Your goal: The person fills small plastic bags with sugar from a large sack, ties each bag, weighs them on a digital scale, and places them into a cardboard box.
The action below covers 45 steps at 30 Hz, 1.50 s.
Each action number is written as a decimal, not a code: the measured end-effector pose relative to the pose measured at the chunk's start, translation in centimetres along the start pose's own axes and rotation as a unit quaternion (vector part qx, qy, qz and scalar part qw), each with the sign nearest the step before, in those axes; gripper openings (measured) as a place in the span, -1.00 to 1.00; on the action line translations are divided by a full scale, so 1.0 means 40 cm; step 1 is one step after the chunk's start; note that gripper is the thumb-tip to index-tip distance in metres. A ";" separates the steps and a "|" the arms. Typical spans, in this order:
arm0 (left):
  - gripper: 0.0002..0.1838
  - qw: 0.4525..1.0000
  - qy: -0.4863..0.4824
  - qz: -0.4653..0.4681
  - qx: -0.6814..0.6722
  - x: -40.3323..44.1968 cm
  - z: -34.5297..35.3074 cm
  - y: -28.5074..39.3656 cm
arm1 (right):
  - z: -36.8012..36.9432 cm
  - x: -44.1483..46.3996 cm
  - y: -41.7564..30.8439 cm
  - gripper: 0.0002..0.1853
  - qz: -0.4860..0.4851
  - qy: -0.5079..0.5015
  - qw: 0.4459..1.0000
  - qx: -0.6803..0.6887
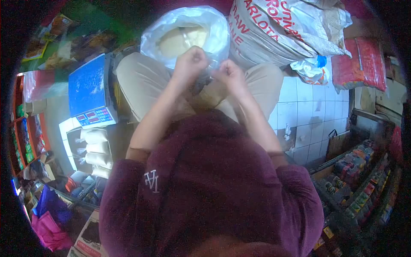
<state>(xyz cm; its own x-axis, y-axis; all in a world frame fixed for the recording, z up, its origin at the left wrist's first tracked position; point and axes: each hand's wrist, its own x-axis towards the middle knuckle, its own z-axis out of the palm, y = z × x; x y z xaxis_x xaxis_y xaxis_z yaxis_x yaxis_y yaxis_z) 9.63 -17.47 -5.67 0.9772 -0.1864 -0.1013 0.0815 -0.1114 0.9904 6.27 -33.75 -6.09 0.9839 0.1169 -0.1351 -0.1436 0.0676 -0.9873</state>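
Note:
A large open sack lined with clear plastic point(218, 25) stands between my knees, with pale yellowish granular stuff point(171, 42) inside. A clear scoop or similar thing lies on that stuff. In front of the sack's near rim I hold a thin clear plastic bag point(210, 64), blurred by motion. My left hand point(192, 61) is closed, its fingers curled in a pinch at the bag's left side. At the right side my right hand point(229, 73) pinches the plastic too. What the bag holds cannot be made out.
A blue digital scale point(87, 83) stands at left, with filled clear bags point(96, 147) stacked below it. A big printed white sack point(278, 32) is at upper right, beside a red package point(358, 63). Shelves of small goods point(359, 171) line the right.

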 end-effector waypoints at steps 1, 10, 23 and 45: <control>-0.89 1.000 0.002 -0.002 -0.002 0.017 0.003 0.003 | -0.007 0.014 0.001 -0.80 0.002 -0.002 1.000 -0.002; -0.78 0.885 0.007 0.361 0.294 0.191 -0.058 0.102 | -0.093 0.243 -0.139 -0.86 -0.198 0.116 0.950 -0.214; -0.81 0.882 0.102 0.309 0.340 0.346 -0.238 -0.039 | 0.086 0.412 -0.006 -0.85 -0.077 0.063 0.984 -0.146; -0.78 0.922 0.317 0.177 0.132 0.353 -0.435 0.031 | 0.210 0.895 0.494 -0.58 0.044 -0.409 0.603 -0.684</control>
<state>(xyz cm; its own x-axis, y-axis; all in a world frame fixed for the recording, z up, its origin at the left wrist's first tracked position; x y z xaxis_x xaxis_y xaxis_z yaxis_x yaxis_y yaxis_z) 26.95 -3.27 -4.23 0.8584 0.3429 0.3817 -0.2328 -0.4026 0.8853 37.74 -19.89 -29.74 0.5161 0.5476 -0.6586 0.5809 -0.7889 -0.2008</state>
